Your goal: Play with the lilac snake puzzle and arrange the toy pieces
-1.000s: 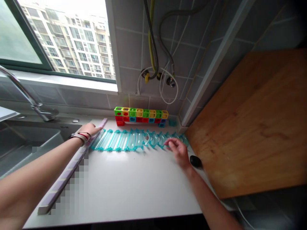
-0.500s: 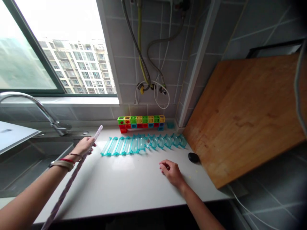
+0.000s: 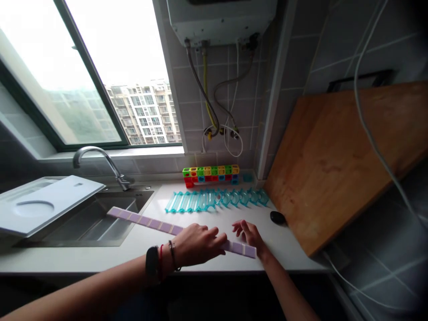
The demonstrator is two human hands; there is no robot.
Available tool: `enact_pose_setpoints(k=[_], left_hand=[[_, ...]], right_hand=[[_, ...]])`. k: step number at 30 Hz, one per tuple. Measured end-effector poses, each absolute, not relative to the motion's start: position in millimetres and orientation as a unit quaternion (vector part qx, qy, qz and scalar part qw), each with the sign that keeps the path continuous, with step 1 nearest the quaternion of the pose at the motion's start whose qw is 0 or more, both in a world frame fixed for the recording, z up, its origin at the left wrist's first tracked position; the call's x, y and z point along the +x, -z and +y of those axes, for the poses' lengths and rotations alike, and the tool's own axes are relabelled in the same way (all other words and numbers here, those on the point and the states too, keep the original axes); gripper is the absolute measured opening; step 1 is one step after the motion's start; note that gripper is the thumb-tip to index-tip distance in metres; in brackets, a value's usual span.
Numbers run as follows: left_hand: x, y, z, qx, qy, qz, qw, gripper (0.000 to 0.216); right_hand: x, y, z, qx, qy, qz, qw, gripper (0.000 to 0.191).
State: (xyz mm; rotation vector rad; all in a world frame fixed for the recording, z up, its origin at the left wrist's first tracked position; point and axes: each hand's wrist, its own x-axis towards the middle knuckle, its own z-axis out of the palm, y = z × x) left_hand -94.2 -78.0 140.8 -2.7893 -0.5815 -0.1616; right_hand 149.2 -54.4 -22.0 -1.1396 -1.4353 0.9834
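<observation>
A long, flat lilac strip with pale crosswise lines [image 3: 149,221] is gripped in my left hand [image 3: 199,243], which wears a dark watch and bracelets. The strip lies slantwise above the counter front, its far end over the sink edge. My right hand [image 3: 249,235] is beside the strip's right end, fingers loosely bent and apart, nothing in them; whether it touches the strip I cannot tell. Beyond both hands lies a row of translucent teal plastic pieces [image 3: 202,200]. Behind that row stands a wall of coloured hollow cubes [image 3: 211,173].
A sink [image 3: 110,238] with a faucet [image 3: 117,171] is at left, partly covered by a white panel [image 3: 63,196]. At right, a wooden board [image 3: 351,165] leans by a black mouse-like object [image 3: 277,217]. Hoses [image 3: 214,98] hang below a white wall unit [image 3: 222,22].
My left hand has moved right, and the strip has swung from steep to nearly level across the counter. My right hand's fingers have spread a little. The view has shifted.
</observation>
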Motion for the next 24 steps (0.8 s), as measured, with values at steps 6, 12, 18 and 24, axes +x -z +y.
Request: enact_pose_setpoints(k=[6,12,18,24], left_hand=[[-76.8,-175.9,-91.5,-0.967,0.031,-0.087,0.237,0.026],[-68.5,-188.0,-89.0,-0.979,0.018,-0.076,0.186,0.022],[-73.0,-157.2,-43.4,-0.929,0.007,-0.368,0.025,0.03],[-90.0,-91.6,-15.1,-0.905,0.035,-0.42,-0.062,0.024]], right_hand=[[154.7,27.3,-63.0,-0.463,-0.423,-0.594,0.504,0.069],[152.1,20.2,-62.5,-0.461,-0.423,-0.594,0.505,0.053],[147.7,24.6,-63.4,-0.445,-0.466,-0.548,0.533,0.062],[135.4,21.0,-58.6,-0.433,-0.516,-0.52,0.525,0.056]])
